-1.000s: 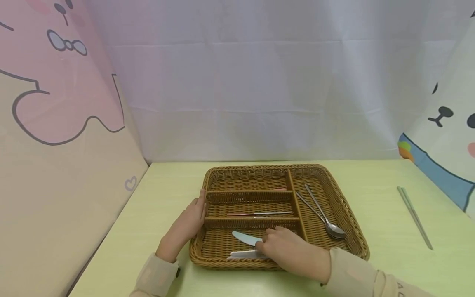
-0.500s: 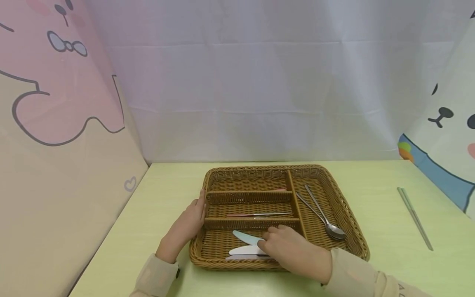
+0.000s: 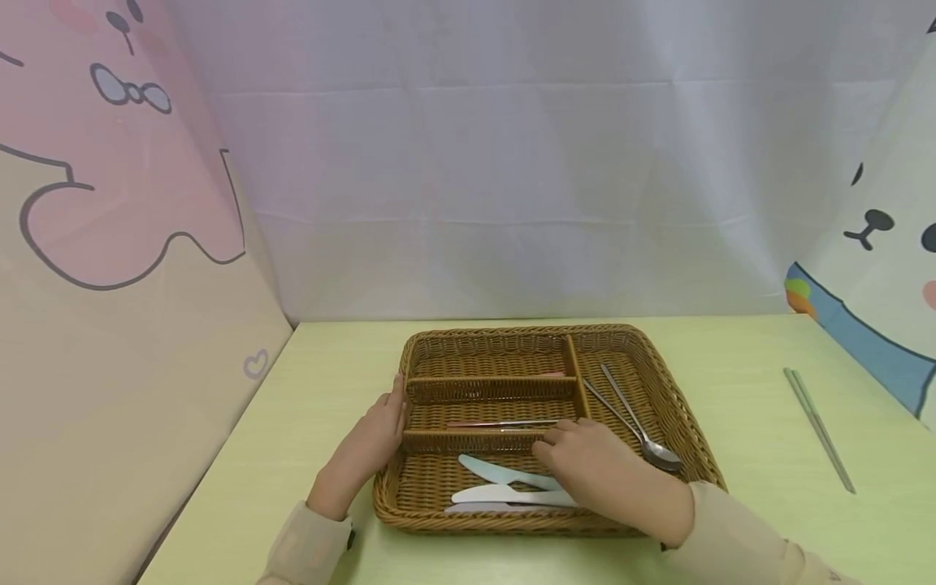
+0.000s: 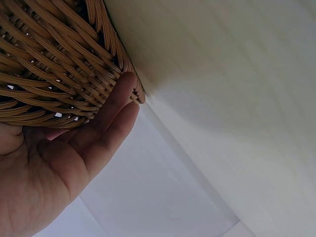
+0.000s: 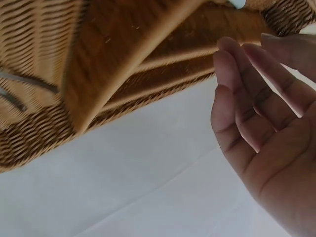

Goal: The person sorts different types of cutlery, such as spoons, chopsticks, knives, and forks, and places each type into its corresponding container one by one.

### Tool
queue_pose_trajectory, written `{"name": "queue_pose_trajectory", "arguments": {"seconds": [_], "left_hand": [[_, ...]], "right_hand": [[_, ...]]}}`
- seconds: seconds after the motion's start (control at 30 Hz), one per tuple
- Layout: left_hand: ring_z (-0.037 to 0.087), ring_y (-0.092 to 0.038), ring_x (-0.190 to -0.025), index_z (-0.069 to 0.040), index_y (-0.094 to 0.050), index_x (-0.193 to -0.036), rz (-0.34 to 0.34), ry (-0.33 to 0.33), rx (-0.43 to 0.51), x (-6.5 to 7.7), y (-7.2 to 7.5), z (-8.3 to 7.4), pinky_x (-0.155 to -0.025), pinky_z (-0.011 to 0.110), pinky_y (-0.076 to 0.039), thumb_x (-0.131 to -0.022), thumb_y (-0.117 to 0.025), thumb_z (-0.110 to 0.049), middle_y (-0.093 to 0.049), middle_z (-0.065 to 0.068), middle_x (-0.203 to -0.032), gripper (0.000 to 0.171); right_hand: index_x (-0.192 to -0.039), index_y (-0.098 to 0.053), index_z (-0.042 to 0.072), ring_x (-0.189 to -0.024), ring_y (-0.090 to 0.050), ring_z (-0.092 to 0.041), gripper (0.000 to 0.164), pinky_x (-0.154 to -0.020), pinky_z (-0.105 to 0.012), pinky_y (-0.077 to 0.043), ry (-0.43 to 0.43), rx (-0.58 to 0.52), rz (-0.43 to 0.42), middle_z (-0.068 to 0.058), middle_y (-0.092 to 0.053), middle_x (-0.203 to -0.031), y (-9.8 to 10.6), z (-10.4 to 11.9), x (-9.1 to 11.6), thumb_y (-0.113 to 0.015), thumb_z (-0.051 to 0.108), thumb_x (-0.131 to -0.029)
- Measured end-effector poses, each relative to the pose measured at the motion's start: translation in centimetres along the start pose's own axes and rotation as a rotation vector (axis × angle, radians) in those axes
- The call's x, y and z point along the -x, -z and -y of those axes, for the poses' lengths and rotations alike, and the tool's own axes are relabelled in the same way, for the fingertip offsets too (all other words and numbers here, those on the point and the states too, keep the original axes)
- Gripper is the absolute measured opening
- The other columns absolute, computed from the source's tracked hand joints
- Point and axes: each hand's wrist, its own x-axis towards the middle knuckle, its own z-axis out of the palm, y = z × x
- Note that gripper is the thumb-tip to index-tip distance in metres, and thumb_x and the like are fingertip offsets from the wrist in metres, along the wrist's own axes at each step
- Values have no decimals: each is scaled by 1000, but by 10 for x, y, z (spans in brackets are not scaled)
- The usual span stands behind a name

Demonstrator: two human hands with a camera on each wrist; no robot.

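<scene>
A brown wicker cutlery basket [image 3: 552, 530] with several compartments lies on the table. Against its left outer side rests my left hand [image 3: 373, 431], its fingers fairly straight along the wicker wall in the left wrist view. My right hand [image 3: 600, 467] hovers over the front compartment, holding nothing; the right wrist view shows its fingers [image 5: 229, 111] loosely bent and apart from the thumb. Below it lie a light blue knife [image 3: 490, 470], a white knife [image 3: 483, 493] and a greyish knife [image 3: 475, 508], their right ends hidden by the hand.
Metal spoons [image 3: 660, 457] lie in the right compartment. Pink-ended chopsticks [image 3: 475, 424] are in the middle one, and a bit of something pink shows in the back one. Green chopsticks [image 3: 819, 431] lie on the table [image 3: 760, 390] at the right. Fabric walls surround the table.
My right hand has let go of the light blue knife and moved right and slightly back, leaving more of the knives in view. My left hand has stayed on the basket.
</scene>
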Motion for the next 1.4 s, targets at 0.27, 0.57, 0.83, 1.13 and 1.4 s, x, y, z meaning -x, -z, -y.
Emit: {"name": "queue_pose_trajectory", "arguments": {"seconds": [0.27, 0.57, 0.83, 1.13, 1.4], "left_hand": [[30, -60, -90, 7, -10, -144, -3, 0, 1, 0, -1, 1, -75, 41, -51, -101, -31, -15, -51, 29, -119, 53], [34, -60, -94, 9, -10, -143, -10, -10, 4, -2, -2, 2, -78, 43, -51, -101, -31, -15, -52, 30, -118, 53], [30, -61, -89, 8, -10, -144, 0, 1, -1, -2, -2, 0, -75, 41, -52, -101, -31, -15, -52, 28, -117, 53], [31, -61, -89, 8, -10, -144, -6, -10, 0, -3, -2, -1, -75, 41, -51, -101, -30, -15, -52, 29, -118, 53], [29, -61, -86, 8, -9, -144, -2, -4, 12, -5, -2, -2, -75, 41, -51, -101, -30, -15, -53, 28, -116, 53]], "right_hand": [[-83, -65, 11, -57, -49, -8, 13, -50, -18, -41, -132, -36, -56, 4, -58, -67, 7, -27, 12, -71, 6, -72], [-82, -62, 10, -56, -44, -7, 15, -47, -20, -37, -271, -72, -116, 4, -52, -68, 10, -66, 35, -71, 3, -72], [-88, -63, 7, -61, -51, -11, 10, -48, -26, -40, -447, -164, -74, 0, -59, -75, 7, -106, 64, -65, 4, -78], [-96, -63, -4, -59, -56, -17, 18, -48, -30, -42, -606, -242, -20, -9, -62, -75, -13, -151, 109, -60, 4, -79], [-101, -57, -12, -68, -59, -33, 27, -52, -41, -47, -738, -286, 110, -22, -61, -80, -26, -182, 153, -58, 6, -81]]}}
